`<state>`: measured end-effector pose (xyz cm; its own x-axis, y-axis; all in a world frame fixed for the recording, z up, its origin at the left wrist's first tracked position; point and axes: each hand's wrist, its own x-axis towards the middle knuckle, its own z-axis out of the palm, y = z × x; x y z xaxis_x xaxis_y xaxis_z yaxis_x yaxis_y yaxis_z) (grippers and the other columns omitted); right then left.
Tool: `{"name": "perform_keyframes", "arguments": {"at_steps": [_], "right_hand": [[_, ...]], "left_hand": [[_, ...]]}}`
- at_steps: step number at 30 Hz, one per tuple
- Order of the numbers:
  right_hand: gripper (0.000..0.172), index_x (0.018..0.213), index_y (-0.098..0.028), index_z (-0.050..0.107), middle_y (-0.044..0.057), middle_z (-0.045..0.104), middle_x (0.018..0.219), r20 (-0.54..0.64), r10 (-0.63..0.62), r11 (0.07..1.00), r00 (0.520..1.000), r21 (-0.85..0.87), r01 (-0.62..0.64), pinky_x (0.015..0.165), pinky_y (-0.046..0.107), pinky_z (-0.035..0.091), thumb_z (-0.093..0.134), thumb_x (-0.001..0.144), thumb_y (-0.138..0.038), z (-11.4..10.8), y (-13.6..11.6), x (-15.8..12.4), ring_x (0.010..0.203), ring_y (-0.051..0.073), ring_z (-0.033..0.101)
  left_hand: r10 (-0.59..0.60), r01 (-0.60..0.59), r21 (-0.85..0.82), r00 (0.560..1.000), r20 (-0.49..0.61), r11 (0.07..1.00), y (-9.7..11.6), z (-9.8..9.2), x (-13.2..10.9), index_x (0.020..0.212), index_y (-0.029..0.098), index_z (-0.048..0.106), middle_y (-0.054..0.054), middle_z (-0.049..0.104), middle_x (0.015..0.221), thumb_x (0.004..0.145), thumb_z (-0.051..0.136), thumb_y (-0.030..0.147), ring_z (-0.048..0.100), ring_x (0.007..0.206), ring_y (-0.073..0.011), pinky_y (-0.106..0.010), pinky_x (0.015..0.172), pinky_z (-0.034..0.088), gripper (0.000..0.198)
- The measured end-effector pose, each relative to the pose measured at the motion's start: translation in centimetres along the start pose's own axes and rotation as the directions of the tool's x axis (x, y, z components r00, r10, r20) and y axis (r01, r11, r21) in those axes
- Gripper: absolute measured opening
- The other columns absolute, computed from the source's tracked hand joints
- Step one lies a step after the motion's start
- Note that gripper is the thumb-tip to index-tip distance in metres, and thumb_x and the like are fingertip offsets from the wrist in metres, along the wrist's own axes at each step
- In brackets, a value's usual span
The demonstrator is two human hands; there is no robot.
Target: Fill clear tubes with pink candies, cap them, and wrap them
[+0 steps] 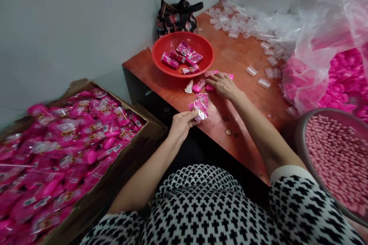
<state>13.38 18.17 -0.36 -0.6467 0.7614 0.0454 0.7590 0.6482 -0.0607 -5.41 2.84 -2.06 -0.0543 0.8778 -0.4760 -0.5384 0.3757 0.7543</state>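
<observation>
My left hand (181, 125) pinches a shiny pink printed sleeve (201, 111) at the table's front edge. Just beyond it, a second pink printed sleeve (202, 98) lies on the tabletop, partly overlapped. My right hand (222, 85) reaches over a small group of tubes filled with pink balls, its fingers curled down onto one whose pink end (210, 88) shows below them. Left of those fingers lies another ball-filled tube (200, 84); one more (212, 73) is behind them. A crumpled whitish scrap (189, 87) sits beside the tubes.
A red bowl (158, 63) holds several wrapped pink tubes. Clear plastic tubes (252, 71) are scattered across the orange table (238, 122). At right are a bag of pink parts (336, 80) and a tub of pink balls (333, 153). A carton (145, 130) of packaged pieces stands left; a handbag (178, 23) sits behind.
</observation>
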Motion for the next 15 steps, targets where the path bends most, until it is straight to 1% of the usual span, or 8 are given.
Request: {"name": "perform_keyframes", "arguments": {"at_steps": [3, 5, 8, 10, 12, 13, 14, 15], "right_hand": [[0.036, 0.122, -0.017, 0.059, 0.014, 0.059, 0.127, 0.018, 0.017, 0.998, 1.0, -0.053, -0.016, 0.093, 0.047, 0.034, 0.039, 0.093, -0.023, 0.0, 0.0, -0.5, 0.119, 0.032, 0.044], [0.03, 0.109, -0.015, 0.063, 0.015, 0.063, 0.117, 0.059, 0.072, 0.996, 0.996, -0.062, -0.069, 0.087, 0.042, 0.038, 0.052, 0.087, -0.033, -0.3, -0.3, -1.4, 0.112, 0.032, 0.049], [0.036, 0.099, -0.015, 0.062, 0.013, 0.065, 0.101, 0.165, 0.228, 0.973, 0.959, -0.013, -0.229, 0.071, 0.034, 0.042, 0.066, 0.074, -0.041, -0.6, -0.9, -3.1, 0.092, 0.028, 0.058], [0.038, 0.094, -0.016, 0.059, 0.011, 0.066, 0.089, 0.191, 0.34, 0.933, 0.921, 0.057, -0.356, 0.062, 0.031, 0.04, 0.07, 0.069, -0.042, -0.7, -1.7, -4.6, 0.079, 0.025, 0.059], [0.033, 0.087, -0.017, 0.057, 0.008, 0.064, 0.078, 0.146, 0.441, 0.864, 0.885, 0.196, -0.463, 0.057, 0.029, 0.038, 0.07, 0.07, -0.042, -0.7, -3.2, -6.4, 0.07, 0.021, 0.058], [0.03, 0.083, -0.017, 0.056, 0.006, 0.062, 0.073, 0.119, 0.49, 0.807, 0.864, 0.314, -0.501, 0.055, 0.027, 0.037, 0.068, 0.073, -0.043, -0.6, -4.2, -7.4, 0.065, 0.019, 0.057], [0.029, 0.079, -0.018, 0.053, 0.004, 0.06, 0.067, 0.105, 0.535, 0.724, 0.838, 0.454, -0.52, 0.052, 0.026, 0.036, 0.064, 0.076, -0.045, -0.6, -5.4, -8.4, 0.06, 0.017, 0.055], [0.031, 0.077, -0.019, 0.051, 0.001, 0.058, 0.062, 0.116, 0.568, 0.606, 0.815, 0.611, -0.51, 0.049, 0.025, 0.036, 0.06, 0.079, -0.049, -0.5, -6.7, -9.4, 0.054, 0.014, 0.052]], "left_hand": [[-0.012, 0.007, -0.084, 0.999, -0.05, 0.996, 0.3, -0.7, 0.3, 0.06, 0.008, 0.062, -0.005, 0.066, 0.061, 0.049, 0.089, 0.028, 0.061, 0.053, -0.0114, -0.022, 0.053, 0.051, 0.035], [-0.02, 0.011, -0.136, 0.998, -0.065, 0.991, 0.4, -0.8, 0.4, 0.061, 0.009, 0.061, -0.003, 0.064, 0.059, 0.054, 0.087, 0.028, 0.061, 0.052, -0.0109, -0.022, 0.053, 0.051, 0.033], [-0.03, 0.019, -0.214, 0.999, -0.044, 0.977, 0.4, -0.5, 0.4, 0.067, 0.01, 0.061, -0.003, 0.066, 0.065, 0.063, 0.083, 0.023, 0.065, 0.058, -0.0119, -0.023, 0.058, 0.055, 0.025], [-0.042, 0.038, -0.253, 0.999, -0.014, 0.967, 0.4, -0.2, 0.4, 0.071, 0.009, 0.062, -0.005, 0.068, 0.071, 0.068, 0.079, 0.018, 0.068, 0.065, -0.0148, -0.025, 0.062, 0.057, 0.019], [-0.056, 0.049, -0.282, 0.998, -0.017, 0.958, 0.4, 0.2, 0.4, 0.075, 0.009, 0.063, -0.007, 0.069, 0.073, 0.071, 0.076, 0.016, 0.069, 0.068, -0.0164, -0.026, 0.064, 0.058, 0.015], [-0.064, 0.05, -0.294, 0.997, -0.038, 0.955, 0.5, 0.3, 0.4, 0.076, 0.009, 0.063, -0.006, 0.069, 0.073, 0.072, 0.076, 0.017, 0.069, 0.067, -0.0162, -0.026, 0.063, 0.058, 0.015], [-0.071, 0.049, -0.305, 0.995, -0.064, 0.951, 0.5, 0.5, 0.4, 0.078, 0.01, 0.064, -0.005, 0.069, 0.072, 0.073, 0.076, 0.017, 0.068, 0.066, -0.0155, -0.025, 0.063, 0.058, 0.015], [-0.078, 0.046, -0.316, 0.993, -0.089, 0.948, 0.6, 0.8, 0.3, 0.079, 0.01, 0.063, -0.005, 0.069, 0.071, 0.073, 0.076, 0.019, 0.068, 0.065, -0.0147, -0.025, 0.062, 0.057, 0.016]]}}
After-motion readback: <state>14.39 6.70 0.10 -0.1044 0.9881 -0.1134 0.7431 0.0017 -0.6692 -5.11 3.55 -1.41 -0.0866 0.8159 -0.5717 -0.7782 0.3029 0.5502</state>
